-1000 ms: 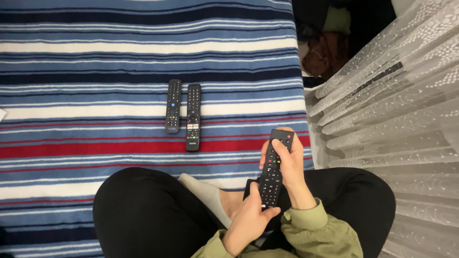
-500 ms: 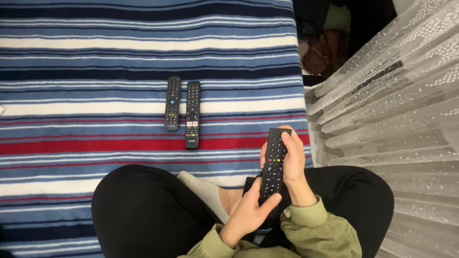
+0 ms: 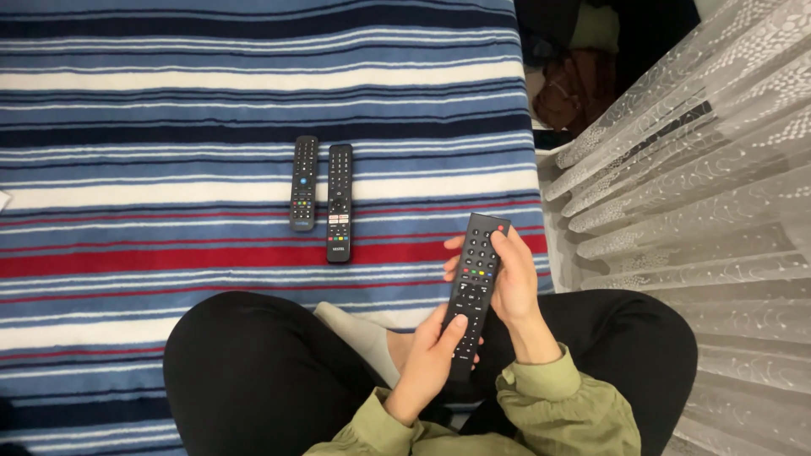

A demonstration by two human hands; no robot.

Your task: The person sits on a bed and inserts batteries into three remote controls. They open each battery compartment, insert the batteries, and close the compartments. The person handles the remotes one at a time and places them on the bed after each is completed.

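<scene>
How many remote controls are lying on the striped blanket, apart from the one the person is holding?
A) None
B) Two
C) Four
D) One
B: two black remotes, the shorter remote and the longer remote, lie side by side on the striped blanket, while the left hand and right hand hold a third remote above the lap.
</scene>
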